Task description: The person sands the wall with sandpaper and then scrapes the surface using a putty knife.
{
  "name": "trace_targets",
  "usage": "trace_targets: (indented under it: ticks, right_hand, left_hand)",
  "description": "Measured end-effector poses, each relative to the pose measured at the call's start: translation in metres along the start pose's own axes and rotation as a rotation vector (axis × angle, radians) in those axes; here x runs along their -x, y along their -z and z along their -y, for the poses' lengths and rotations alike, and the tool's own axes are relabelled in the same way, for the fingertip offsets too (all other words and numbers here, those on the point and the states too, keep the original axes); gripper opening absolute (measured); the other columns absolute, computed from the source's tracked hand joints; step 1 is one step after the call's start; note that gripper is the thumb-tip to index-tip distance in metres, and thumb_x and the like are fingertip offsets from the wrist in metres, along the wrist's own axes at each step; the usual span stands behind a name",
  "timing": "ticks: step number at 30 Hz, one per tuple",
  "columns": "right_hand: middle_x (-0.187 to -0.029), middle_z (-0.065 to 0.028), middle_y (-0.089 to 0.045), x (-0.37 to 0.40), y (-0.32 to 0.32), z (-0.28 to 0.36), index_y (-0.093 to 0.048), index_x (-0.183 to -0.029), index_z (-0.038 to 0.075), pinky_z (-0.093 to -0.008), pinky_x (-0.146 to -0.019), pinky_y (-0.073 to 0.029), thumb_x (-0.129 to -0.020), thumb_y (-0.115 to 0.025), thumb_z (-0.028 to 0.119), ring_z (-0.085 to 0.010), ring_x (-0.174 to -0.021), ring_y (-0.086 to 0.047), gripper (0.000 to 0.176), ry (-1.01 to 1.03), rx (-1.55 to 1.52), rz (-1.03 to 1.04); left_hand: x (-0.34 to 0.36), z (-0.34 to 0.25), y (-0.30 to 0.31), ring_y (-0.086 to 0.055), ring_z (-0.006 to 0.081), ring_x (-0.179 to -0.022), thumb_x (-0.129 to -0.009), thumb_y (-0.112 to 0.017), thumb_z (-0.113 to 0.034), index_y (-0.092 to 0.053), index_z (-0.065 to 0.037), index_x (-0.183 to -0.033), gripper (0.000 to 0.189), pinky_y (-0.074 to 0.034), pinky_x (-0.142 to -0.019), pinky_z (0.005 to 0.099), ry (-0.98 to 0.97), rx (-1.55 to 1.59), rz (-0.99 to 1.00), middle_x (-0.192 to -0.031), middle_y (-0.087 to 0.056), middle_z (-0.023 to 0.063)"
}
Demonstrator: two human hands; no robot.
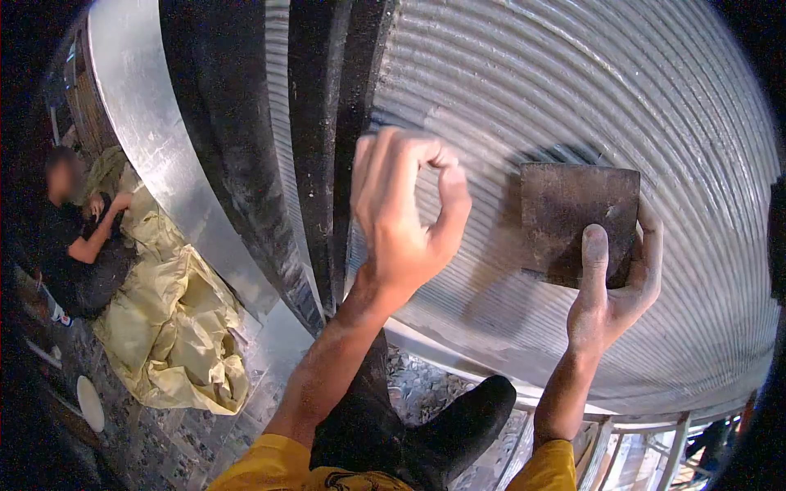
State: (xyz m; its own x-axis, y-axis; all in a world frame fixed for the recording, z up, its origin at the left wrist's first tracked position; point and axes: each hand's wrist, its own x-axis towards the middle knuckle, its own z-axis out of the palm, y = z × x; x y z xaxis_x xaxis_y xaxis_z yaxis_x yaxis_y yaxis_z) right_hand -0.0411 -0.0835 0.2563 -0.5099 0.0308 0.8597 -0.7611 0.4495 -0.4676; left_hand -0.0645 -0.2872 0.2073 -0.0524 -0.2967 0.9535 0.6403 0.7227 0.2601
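My right hand (610, 303) grips a square, dark brown plate (573, 209) by its lower right corner, with the thumb on its face and the fingers behind. It is held over a ribbed, greyish corrugated sheet (508, 74), and its shadow falls on the ribs. My left hand (409, 200) is raised above the same sheet, to the left of the plate. Its fingers are curled, and the thumb meets the index finger in a pinch. Whatever may be between those fingertips is too small to make out.
Dark vertical strips (315, 123) border the sheet on the left, beside a smooth metal panel (147, 98). A person (78, 237) sits at far left by a crumpled yellowish tarp (176, 327). A pale railing (602, 450) runs below the sheet at lower right.
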Motion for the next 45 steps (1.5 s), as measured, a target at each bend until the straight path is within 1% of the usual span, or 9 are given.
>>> trace_targets:
  ticks: [6, 8, 10, 13, 23, 29, 31, 41, 45]
  right_hand:
    - [-0.110, -0.0112, -0.067, 0.001, 0.012, 0.000, -0.058, -0.126, -0.005, -0.0300, -0.091, -0.050, -0.090, -0.069, 0.006, -0.0175, -0.101, -0.063, 0.040, -0.048, 0.008, -0.016]
    - [-0.106, -0.0124, -0.068, 0.004, 0.023, -0.001, -0.059, -0.127, -0.004, -0.0301, -0.092, -0.047, -0.092, -0.070, 0.011, -0.0165, -0.098, -0.063, 0.040, -0.047, -0.010, -0.141]
    - [-0.105, -0.0125, -0.068, 0.011, 0.045, -0.008, -0.057, -0.128, -0.003, -0.0295, -0.091, -0.047, -0.091, -0.069, 0.009, -0.0158, -0.097, -0.063, 0.040, -0.125, -0.031, -0.172]
    - [-0.104, -0.0124, -0.068, 0.023, 0.058, -0.021, -0.053, -0.127, -0.001, -0.0277, -0.089, -0.047, -0.091, -0.068, 0.006, -0.0151, -0.095, -0.062, 0.040, -0.221, -0.095, -0.212]
    - [-0.100, -0.0120, -0.070, 0.021, 0.055, -0.015, -0.043, -0.133, 0.001, -0.0252, -0.082, -0.049, -0.090, -0.067, 0.001, -0.0133, -0.088, -0.064, 0.049, -0.223, -0.244, -0.184]
    - [-0.110, -0.0124, -0.066, 0.020, 0.065, -0.028, -0.051, -0.136, -0.005, -0.0269, -0.089, -0.048, -0.090, -0.067, 0.004, -0.0159, -0.097, -0.062, 0.050, -0.179, -0.101, -0.281]
    - [-0.112, -0.0120, -0.065, 0.022, 0.070, -0.027, -0.053, -0.134, -0.006, -0.0275, -0.090, -0.047, -0.090, -0.067, 0.004, -0.0159, -0.100, -0.061, 0.048, -0.206, -0.140, -0.313]
    - [-0.111, -0.0112, -0.065, 0.014, 0.081, -0.033, -0.054, -0.132, -0.007, -0.0286, -0.089, -0.048, -0.090, -0.069, 0.005, -0.0150, -0.098, -0.061, 0.045, -0.179, -0.118, -0.306]
    - [-0.109, -0.0104, -0.065, 0.011, 0.079, -0.036, -0.054, -0.132, -0.006, -0.0283, -0.089, -0.048, -0.090, -0.068, 0.005, -0.0147, -0.098, -0.061, 0.045, -0.178, -0.152, -0.286]
  left_hand:
    - [0.000, 0.002, 0.003, -0.057, 0.0314, -0.082, -0.084, -0.068, -0.008, -0.060, -0.003, -0.095, 0.015, -0.046, -0.075, 0.0405, 0.117, 0.079, 0.076, -0.088, -0.059, 0.0119]
    - [-0.001, 0.000, -0.006, -0.058, 0.0251, -0.085, -0.087, -0.067, -0.009, -0.065, -0.003, -0.102, 0.016, -0.045, -0.069, 0.0333, 0.012, -0.015, 0.089, -0.099, -0.064, 0.0096]
    - [0.000, -0.018, -0.011, -0.060, 0.0273, -0.094, -0.086, -0.068, -0.008, -0.068, -0.005, -0.111, 0.025, -0.047, -0.079, 0.0358, 0.028, 0.010, 0.166, -0.110, -0.066, 0.0107]
    - [0.007, -0.034, -0.027, -0.057, 0.0293, -0.112, -0.085, -0.069, -0.011, -0.070, -0.009, -0.122, 0.037, -0.041, -0.098, 0.0405, -0.111, -0.001, 0.287, -0.126, -0.064, 0.0119]
    - [0.024, -0.037, -0.047, -0.054, 0.0264, -0.116, -0.084, -0.069, -0.011, -0.067, -0.009, -0.128, 0.044, -0.037, -0.100, 0.0407, -0.147, -0.078, 0.244, -0.133, -0.060, 0.0106]
    - [0.024, -0.051, -0.054, -0.053, 0.0248, -0.116, -0.082, -0.070, -0.012, -0.069, -0.010, -0.126, 0.044, -0.035, -0.099, 0.0388, -0.180, -0.097, 0.256, -0.131, -0.061, 0.0093]
    - [0.025, -0.059, -0.060, -0.052, 0.0230, -0.114, -0.082, -0.071, -0.014, -0.069, -0.017, -0.129, 0.046, -0.035, -0.098, 0.0387, -0.205, -0.060, 0.306, -0.134, -0.058, 0.0047]
    - [0.024, -0.077, -0.084, -0.049, 0.0223, -0.114, -0.082, -0.072, -0.019, -0.065, -0.026, -0.134, 0.054, -0.029, -0.097, 0.0424, -0.229, -0.052, 0.313, -0.137, -0.055, 0.0007]
    - [0.023, -0.083, -0.080, -0.046, 0.0261, -0.119, -0.082, -0.069, -0.014, -0.069, -0.022, -0.131, 0.050, -0.032, -0.103, 0.0403, -0.252, -0.093, 0.351, -0.134, -0.056, 0.0094]
